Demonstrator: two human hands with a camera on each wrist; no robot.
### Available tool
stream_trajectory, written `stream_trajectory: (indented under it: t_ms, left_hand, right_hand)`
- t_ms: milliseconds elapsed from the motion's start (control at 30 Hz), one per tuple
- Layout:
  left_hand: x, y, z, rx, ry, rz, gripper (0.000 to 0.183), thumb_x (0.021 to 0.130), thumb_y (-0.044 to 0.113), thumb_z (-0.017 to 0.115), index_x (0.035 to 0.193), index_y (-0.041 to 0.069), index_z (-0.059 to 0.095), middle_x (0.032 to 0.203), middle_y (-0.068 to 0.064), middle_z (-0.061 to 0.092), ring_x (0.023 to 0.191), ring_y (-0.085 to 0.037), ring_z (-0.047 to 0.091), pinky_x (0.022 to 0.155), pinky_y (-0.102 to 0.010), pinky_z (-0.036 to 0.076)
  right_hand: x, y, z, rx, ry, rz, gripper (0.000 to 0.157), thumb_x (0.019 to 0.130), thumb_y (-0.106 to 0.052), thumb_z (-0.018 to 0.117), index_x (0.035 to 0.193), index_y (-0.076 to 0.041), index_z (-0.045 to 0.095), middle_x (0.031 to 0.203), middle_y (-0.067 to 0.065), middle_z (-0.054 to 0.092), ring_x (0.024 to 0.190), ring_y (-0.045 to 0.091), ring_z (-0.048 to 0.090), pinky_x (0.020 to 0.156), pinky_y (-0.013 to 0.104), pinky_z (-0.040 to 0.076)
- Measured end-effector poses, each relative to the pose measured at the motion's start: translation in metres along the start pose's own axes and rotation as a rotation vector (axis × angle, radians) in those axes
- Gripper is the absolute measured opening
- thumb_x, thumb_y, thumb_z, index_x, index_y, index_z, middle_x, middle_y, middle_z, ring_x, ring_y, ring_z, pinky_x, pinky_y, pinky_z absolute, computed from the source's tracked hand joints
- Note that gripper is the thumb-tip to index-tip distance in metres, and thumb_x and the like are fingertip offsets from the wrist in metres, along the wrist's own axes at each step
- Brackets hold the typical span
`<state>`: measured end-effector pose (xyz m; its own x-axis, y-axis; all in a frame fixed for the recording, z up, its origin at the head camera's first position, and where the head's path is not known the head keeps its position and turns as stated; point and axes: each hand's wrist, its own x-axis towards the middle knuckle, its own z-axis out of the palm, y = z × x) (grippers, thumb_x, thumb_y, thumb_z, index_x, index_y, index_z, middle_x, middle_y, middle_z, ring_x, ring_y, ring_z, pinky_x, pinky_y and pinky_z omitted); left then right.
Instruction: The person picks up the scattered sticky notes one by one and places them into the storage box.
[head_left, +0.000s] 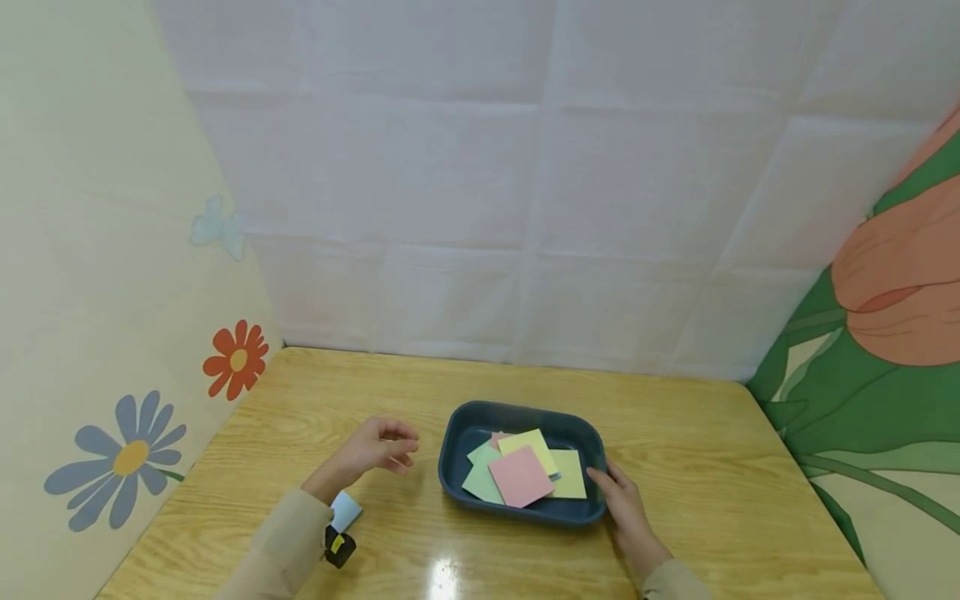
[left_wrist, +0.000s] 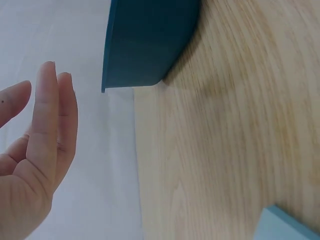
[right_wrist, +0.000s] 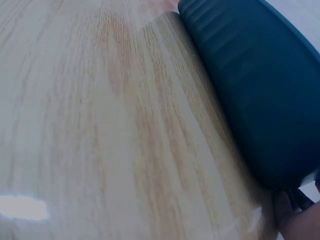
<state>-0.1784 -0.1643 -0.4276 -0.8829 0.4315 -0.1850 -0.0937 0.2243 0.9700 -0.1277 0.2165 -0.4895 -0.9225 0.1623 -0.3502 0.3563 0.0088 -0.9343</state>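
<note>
A dark blue tray [head_left: 517,518] sits on the table with several square paper notes in it. A pink note [head_left: 521,477] lies on top, over green [head_left: 482,483] and yellow notes [head_left: 570,475]. My right hand [head_left: 626,512] grips the tray's right end, thumb at the rim and fingers outside; in the right wrist view only fingertips show at the tray's lower corner. Left of the tray, my left hand [head_left: 378,446] hovers with loosely bent fingers and nothing in them. A light blue pad [head_left: 346,510] lies on the table by my left wrist, partly hidden by the sleeve.
The wooden table [head_left: 675,433] reaches back to a white cloth wall [head_left: 450,208]. Flower-printed cloth hangs at the left [head_left: 112,292] and right [head_left: 892,375] sides. A black and yellow device [head_left: 339,546] is by the left sleeve.
</note>
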Motion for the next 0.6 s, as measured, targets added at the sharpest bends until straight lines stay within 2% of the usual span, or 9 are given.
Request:
stream_trajectory:
  t_ms: [267, 400, 600]
  left_hand:
    - [-0.005, -0.010, -0.004, 0.011, 0.007, -0.009, 0.034, 0.089, 0.009, 0.059, 0.108, -0.017, 0.052, 0.095, -0.028, 0.056, 0.074, -0.025, 0.063, 0.066, -0.039, 0.056]
    - [-0.010, -0.013, -0.007, 0.046, 0.014, -0.008, 0.031, 0.090, 0.009, 0.058, 0.107, -0.017, 0.052, 0.093, -0.025, 0.056, 0.074, -0.027, 0.063, 0.065, -0.039, 0.056]
    - [-0.017, -0.019, -0.012, 0.087, 0.033, -0.013, 0.032, 0.090, 0.010, 0.058, 0.107, -0.016, 0.053, 0.091, -0.023, 0.057, 0.072, -0.021, 0.062, 0.063, -0.038, 0.056]
  right_hand:
    - [0.001, 0.000, 0.000, 0.000, 0.006, -0.006, 0.067, 0.092, -0.025, 0.052, 0.142, 0.006, 0.020, 0.146, 0.027, 0.017, 0.135, 0.041, 0.013, 0.108, 0.051, 0.016]
    - [0.001, 0.000, 0.001, 0.000, 0.012, -0.011, 0.065, 0.093, -0.024, 0.052, 0.142, 0.006, 0.021, 0.146, 0.027, 0.018, 0.135, 0.040, 0.014, 0.109, 0.050, 0.017]
    - [0.001, 0.000, 0.000, -0.008, 0.016, -0.010, 0.067, 0.092, -0.026, 0.053, 0.142, 0.006, 0.021, 0.146, 0.028, 0.018, 0.134, 0.041, 0.014, 0.108, 0.051, 0.017]
